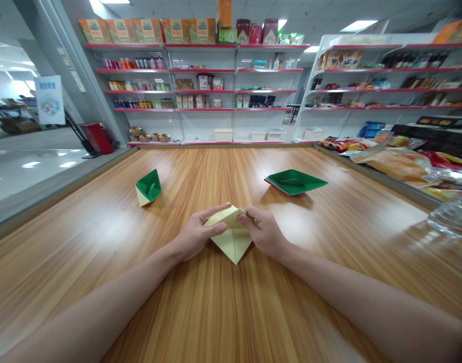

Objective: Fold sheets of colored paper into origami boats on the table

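A pale yellow sheet of folded paper [234, 243] is held between my hands over the middle of the wooden table, one pointed corner toward me and a crease running down its centre. My left hand [196, 231] grips its left side, thumb on top and index finger along the upper edge. At the upper right corner, my right hand [264, 228] pinches the paper between thumb and curled fingers. Beyond my left hand sits a small green and yellow folded paper piece [149, 187]. Farther right lies a stack of folded papers, green on top [295, 182], with red showing beneath.
The wooden table [170, 312] has a raised edge along its far side. Bagged snacks [393, 160] and a clear plastic item [453, 214] are at the right. Behind stand store shelves [204, 92] with boxes and bottles. A red hand truck [98, 138] is on the left floor.
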{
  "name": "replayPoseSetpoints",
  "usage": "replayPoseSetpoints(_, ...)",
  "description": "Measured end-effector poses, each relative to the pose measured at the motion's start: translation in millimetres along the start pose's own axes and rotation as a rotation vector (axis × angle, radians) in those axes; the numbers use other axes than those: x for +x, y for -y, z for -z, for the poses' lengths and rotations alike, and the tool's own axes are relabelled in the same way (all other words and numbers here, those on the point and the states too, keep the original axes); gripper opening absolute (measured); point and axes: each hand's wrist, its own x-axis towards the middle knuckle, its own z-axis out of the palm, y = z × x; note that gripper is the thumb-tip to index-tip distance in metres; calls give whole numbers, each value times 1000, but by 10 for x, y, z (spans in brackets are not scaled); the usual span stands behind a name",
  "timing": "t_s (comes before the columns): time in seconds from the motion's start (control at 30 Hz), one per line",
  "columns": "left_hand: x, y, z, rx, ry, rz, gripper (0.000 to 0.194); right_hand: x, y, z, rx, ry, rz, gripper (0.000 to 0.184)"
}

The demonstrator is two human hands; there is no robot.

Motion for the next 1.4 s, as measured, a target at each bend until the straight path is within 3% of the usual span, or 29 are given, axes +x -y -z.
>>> replayPoseSetpoints(0.07,1,29,15,109,-5,18,36,1,-1,-10,2,-1,-11,29)
replayPoseSetpoints(0.13,4,46,26,157,-40,31,27,6,2,-18,-4,-23,-20,26)
replayPoseSetpoints(0.3,5,22,16,40,-134,36,31,44,-30,-24,84,-98,-57,24)
replayPoseSetpoints(0.47,16,12,15,-68,-185,-14,30,65,-92,-37,351,-77,-278,34)
replayPoseSetpoints(0.57,18,0,8,-103,-159,-48,34,58,-95,-40,376,-78,-295,38)
replayPoseSetpoints(0.73,9,-72,-3,-127,-141,-21,71,42,-112,-17,411,-12,-325,38)
replayPoseSetpoints(0.87,15,-90,33,-67,-5,94,55,36,-100,8,449,138,-335,37)
replayPoseSetpoints(0.97,23,-64,60,-6,3,140,38,32,-65,14,490,167,-340,32)
replayPoseSetpoints(1.27,30,-62,63,-44,-60,97,33,58,-63,-9,638,40,-412,27)
replayPoseSetpoints(1.4,27,-54,64,-16,-22,106,25,80,-91,-21,726,-68,-493,30)
